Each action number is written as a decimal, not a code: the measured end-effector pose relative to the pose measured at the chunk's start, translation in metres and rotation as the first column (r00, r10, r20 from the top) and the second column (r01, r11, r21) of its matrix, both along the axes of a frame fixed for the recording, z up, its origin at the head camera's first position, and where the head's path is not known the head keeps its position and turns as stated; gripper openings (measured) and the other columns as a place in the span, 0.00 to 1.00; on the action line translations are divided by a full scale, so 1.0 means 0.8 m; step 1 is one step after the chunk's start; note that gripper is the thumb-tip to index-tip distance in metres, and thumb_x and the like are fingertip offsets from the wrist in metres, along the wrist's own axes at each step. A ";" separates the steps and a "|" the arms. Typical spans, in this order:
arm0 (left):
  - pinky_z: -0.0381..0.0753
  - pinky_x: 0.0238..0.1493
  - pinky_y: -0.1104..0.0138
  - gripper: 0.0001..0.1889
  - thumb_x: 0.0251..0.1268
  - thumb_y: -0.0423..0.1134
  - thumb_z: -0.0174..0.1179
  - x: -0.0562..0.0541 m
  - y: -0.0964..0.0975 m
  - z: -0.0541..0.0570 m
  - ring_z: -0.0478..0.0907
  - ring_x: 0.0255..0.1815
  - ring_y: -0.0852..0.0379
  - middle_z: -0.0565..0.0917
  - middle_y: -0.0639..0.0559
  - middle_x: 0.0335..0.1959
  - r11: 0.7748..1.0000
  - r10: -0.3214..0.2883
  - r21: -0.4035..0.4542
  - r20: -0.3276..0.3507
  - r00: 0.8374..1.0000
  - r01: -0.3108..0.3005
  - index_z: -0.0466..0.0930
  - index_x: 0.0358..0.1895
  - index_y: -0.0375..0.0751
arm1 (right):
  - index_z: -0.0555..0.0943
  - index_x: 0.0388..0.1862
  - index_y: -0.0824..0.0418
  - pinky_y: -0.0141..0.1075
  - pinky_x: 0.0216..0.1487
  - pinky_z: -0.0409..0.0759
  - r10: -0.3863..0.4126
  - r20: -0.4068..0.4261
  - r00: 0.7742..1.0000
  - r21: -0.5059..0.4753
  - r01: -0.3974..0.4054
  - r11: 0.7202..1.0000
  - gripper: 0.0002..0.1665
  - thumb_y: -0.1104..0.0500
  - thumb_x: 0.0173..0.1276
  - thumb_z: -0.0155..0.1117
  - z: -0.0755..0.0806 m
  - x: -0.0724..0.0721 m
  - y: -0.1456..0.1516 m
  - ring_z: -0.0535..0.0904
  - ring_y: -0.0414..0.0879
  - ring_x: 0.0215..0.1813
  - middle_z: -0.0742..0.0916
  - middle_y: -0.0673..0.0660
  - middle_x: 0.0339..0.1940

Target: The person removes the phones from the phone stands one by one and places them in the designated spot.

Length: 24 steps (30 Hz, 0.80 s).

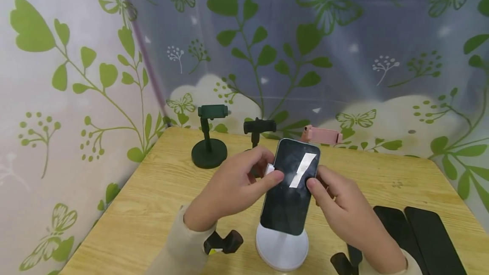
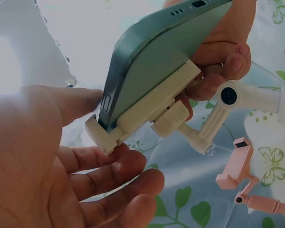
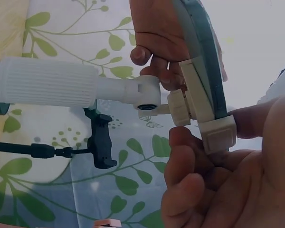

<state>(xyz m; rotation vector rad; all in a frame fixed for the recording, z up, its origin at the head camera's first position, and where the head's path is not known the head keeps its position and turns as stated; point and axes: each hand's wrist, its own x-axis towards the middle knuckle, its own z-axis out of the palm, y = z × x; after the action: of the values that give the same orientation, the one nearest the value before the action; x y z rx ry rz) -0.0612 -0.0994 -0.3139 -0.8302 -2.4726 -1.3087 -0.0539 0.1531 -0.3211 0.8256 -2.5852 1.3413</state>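
A smartphone (image 1: 286,209) with a dark screen sits in the cream clamp (image 2: 154,102) of a white phone stand (image 1: 282,251), tilted back above the round base. My left hand (image 1: 238,186) pinches the phone's left side, thumb on the screen edge and fingers behind at the clamp's end. On the opposite side my right hand (image 1: 345,207) holds the phone and clamp end (image 3: 218,134), its thumb at the screen edge and fingers curled behind. The stand's ribbed pole (image 3: 50,83) and jointed arm show in the right wrist view; the phone hides them in the head view.
Behind stand a dark green phone stand (image 1: 209,154), a black one (image 1: 259,126) and a pink one (image 1: 324,136). Dark phones (image 1: 435,237) lie on the wooden table (image 1: 133,220) at the right, partly behind my right forearm. A leaf-patterned cloth (image 1: 244,54) hangs around the table.
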 end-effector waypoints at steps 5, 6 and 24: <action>0.78 0.31 0.68 0.06 0.76 0.48 0.63 -0.001 0.001 -0.001 0.73 0.28 0.65 0.77 0.64 0.30 1.000 -0.002 0.016 -0.079 0.997 0.004 0.80 0.43 0.52 | 0.80 0.52 0.53 0.36 0.30 0.74 -0.017 0.000 1.000 0.031 0.017 0.999 0.09 0.55 0.85 0.52 0.001 0.007 -0.003 0.75 0.40 0.28 0.78 0.46 0.26; 0.77 0.30 0.69 0.06 0.77 0.48 0.62 -0.002 0.001 -0.001 0.73 0.27 0.65 0.76 0.64 0.29 1.000 -0.001 0.015 -0.100 0.995 0.002 0.80 0.41 0.52 | 0.80 0.51 0.53 0.36 0.30 0.74 -0.030 -0.008 1.000 0.047 0.030 0.998 0.09 0.54 0.85 0.52 0.001 0.008 -0.003 0.75 0.40 0.28 0.78 0.46 0.26; 0.73 0.28 0.69 0.10 0.74 0.44 0.66 0.004 -0.008 0.004 0.71 0.28 0.65 0.75 0.65 0.30 0.995 -0.036 -0.096 -0.105 0.994 0.026 0.75 0.33 0.53 | 0.72 0.37 0.50 0.33 0.27 0.65 -0.092 -0.159 0.983 0.205 0.124 0.971 0.12 0.53 0.86 0.49 0.004 0.019 -0.006 0.63 0.35 0.23 0.69 0.44 0.25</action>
<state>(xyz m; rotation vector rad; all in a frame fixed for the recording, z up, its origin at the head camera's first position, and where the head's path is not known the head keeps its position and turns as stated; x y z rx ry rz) -0.0578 -0.1059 -0.3104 -0.9388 -2.4632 -1.1338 -0.0391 0.1482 -0.3180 0.7673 -2.6442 0.9466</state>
